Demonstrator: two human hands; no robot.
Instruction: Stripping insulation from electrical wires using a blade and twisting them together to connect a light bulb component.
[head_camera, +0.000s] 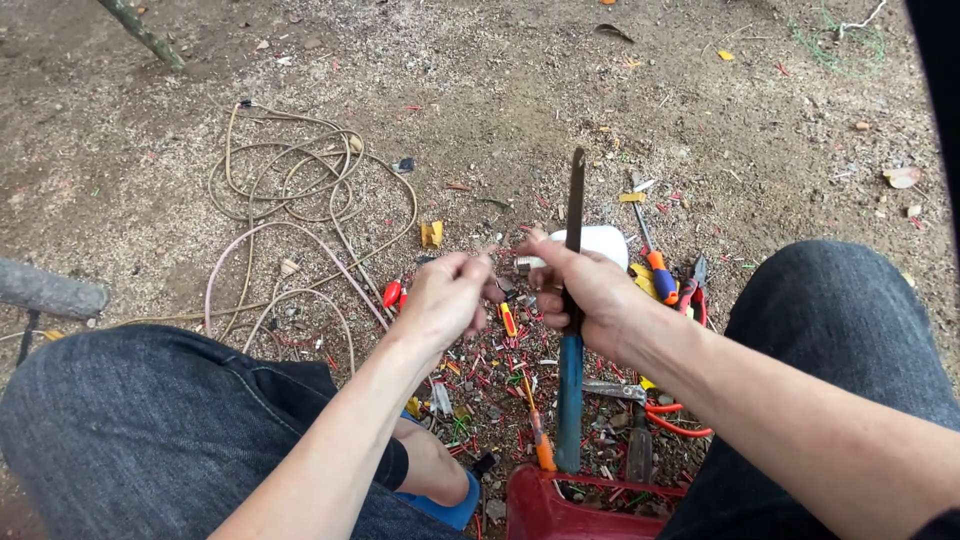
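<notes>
Between the knees, just above the littered ground, the right hand (590, 295) clenches a long knife (572, 330) upright by its blue handle, the dark narrow blade pointing away. The left hand (445, 295) sits just beside it, fingers (478, 268) pinched together on something too small to make out, perhaps a thin wire end meeting the blade. To work well here, I judge the blade should move away from the body, with the pinching fingers kept clear of its edge and the pull short and steady.

Below the hands lie many small scraps of red, green and yellow insulation (480, 375), mixed with an orange-handled screwdriver (655, 265), red-handled pliers (693, 290) and a white rounded object (600, 240). At the near edge is a red plastic stool (560, 510). Far left, a loose coil of pale, dusty cable (290, 190) loops over dry, gritty soil (500, 90). Dark denim covers both legs.
</notes>
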